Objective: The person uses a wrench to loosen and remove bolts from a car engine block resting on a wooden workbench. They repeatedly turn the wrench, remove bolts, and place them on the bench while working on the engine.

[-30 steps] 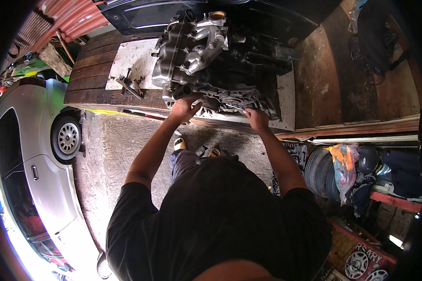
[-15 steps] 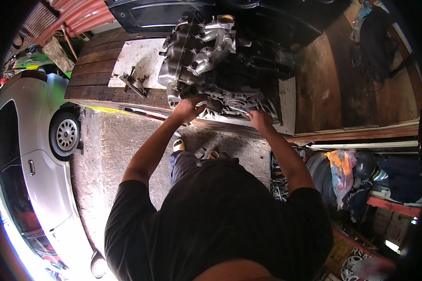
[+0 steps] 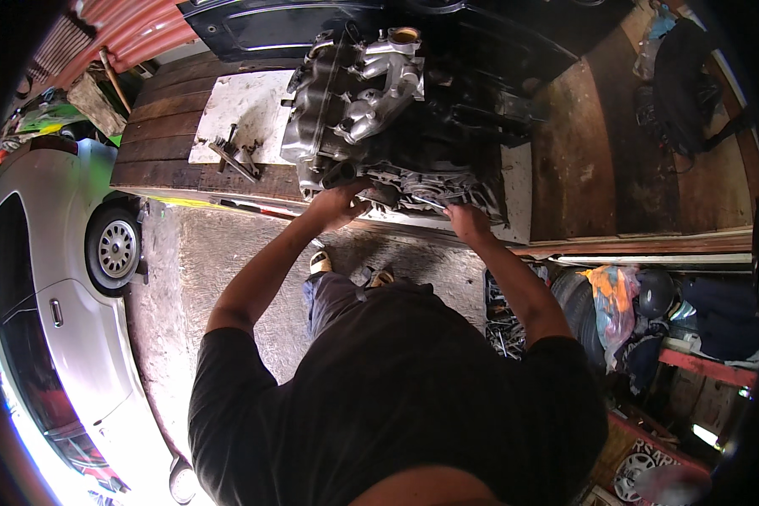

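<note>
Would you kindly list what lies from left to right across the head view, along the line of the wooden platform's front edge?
Silver car → loose dark metal tools on the white board → left hand → grey metal engine block → right hand → bare brown wooden platform planks.

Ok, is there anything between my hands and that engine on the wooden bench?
Nothing visible is in the way. The left hand already rests on the near edge of the engine, and the right hand is on its lower cover, holding a slim metal tool. The loose metal parts lie off to the left.
</note>
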Demonstrator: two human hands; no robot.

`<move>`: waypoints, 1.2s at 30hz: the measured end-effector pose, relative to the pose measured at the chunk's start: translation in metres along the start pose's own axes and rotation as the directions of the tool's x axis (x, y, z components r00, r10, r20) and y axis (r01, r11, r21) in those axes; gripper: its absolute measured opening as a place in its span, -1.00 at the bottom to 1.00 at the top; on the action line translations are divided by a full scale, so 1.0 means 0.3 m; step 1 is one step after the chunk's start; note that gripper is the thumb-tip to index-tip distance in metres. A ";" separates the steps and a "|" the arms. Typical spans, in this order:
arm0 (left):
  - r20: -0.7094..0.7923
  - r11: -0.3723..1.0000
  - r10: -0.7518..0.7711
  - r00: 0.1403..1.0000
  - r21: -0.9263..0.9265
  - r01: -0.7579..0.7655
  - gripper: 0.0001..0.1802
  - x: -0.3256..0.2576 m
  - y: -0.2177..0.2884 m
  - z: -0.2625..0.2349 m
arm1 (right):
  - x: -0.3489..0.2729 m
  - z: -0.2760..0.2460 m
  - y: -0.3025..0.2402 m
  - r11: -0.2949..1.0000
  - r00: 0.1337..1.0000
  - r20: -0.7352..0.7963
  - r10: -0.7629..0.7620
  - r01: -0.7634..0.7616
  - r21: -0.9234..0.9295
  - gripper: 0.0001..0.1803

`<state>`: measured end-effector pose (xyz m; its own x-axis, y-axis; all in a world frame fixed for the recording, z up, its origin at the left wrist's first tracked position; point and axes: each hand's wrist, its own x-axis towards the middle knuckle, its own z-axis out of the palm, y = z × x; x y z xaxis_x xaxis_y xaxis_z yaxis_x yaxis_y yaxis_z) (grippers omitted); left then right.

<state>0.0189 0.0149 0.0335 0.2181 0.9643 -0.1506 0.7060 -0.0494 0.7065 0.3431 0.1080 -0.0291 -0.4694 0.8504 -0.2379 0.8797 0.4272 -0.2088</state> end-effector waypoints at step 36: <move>0.070 1.000 -0.018 0.997 -0.001 0.018 -0.48 0.025 -0.017 0.004 | 0.020 -0.017 0.012 0.983 0.996 0.086 -0.013 -0.003 0.182 -0.72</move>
<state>0.0177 0.0220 0.0279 0.2518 0.9445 -0.2110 0.7089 -0.0316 0.7046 0.3440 0.1162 -0.0264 -0.4859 0.8149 -0.3158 0.8524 0.3619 -0.3775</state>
